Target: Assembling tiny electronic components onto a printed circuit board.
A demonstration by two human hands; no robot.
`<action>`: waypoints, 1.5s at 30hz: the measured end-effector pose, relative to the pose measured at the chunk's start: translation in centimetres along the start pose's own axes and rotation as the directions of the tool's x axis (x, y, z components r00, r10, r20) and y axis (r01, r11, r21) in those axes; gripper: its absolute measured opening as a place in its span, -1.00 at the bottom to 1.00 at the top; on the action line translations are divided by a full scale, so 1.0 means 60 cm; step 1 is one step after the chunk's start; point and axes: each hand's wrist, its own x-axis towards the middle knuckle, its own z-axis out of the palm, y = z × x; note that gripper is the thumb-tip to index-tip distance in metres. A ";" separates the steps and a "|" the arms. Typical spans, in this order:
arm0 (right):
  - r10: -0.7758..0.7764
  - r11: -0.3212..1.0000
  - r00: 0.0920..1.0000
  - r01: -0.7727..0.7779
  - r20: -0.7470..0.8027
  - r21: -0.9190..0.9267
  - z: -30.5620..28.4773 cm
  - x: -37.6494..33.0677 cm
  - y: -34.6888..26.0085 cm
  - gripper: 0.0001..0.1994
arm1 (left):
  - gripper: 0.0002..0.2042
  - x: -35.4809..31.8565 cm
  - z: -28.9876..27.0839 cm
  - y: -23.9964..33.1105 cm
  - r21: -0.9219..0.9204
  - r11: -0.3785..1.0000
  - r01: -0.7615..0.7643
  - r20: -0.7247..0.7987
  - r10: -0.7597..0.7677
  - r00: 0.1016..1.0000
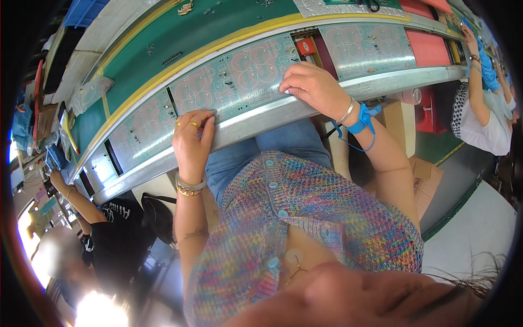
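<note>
The left hand [192,144], fingers bent and close to the thumb, rests at the near left corner of the middle circuit board [234,82], covering that corner. The right hand [313,87] is at the board's near right end, its thumb and fingers drawn narrowly together; whether either hand grips anything small cannot be told. A blue wrist strap [362,121] with a cord circles the right wrist.

The middle board lies flat behind the metal rail [261,118], which runs along the near side. Another board [143,131] lies to the left, just past a narrow dark gap, and a third [348,52] to the right. Between the middle and right boards sits a small red box [306,47], partly behind the right hand. Farther right is a pink sheet [427,49].

Beyond a yellow strip [218,55], the green worktop [158,35] bears gold-coloured parts [186,7], a dark connector strip [172,58] and, far left, a clear bag [92,94]. A co-worker in black [117,240] is on the left, another in white [490,128] on the right.
</note>
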 end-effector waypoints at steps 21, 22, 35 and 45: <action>-0.272 0.890 0.945 0.175 -0.182 -0.422 0.024 0.355 0.074 -0.89 | -0.90 0.091 -0.083 -0.037 -0.054 0.998 0.016 -0.086 -0.021 0.996; -0.283 0.887 0.940 0.181 -0.191 -0.425 0.031 0.366 0.077 -0.89 | -0.90 0.107 -0.088 -0.043 -0.046 0.999 0.008 -0.095 -0.012 0.995; -0.148 0.815 0.988 0.093 -0.049 -0.572 0.035 0.384 0.042 -0.91 | -0.92 0.282 -0.088 -0.119 0.130 0.984 -0.126 -0.123 0.142 0.982; -0.160 0.871 0.987 0.144 0.006 -0.469 0.020 0.319 -0.034 -0.94 | -0.88 0.335 -0.092 -0.133 0.291 0.951 -0.103 0.046 0.093 0.995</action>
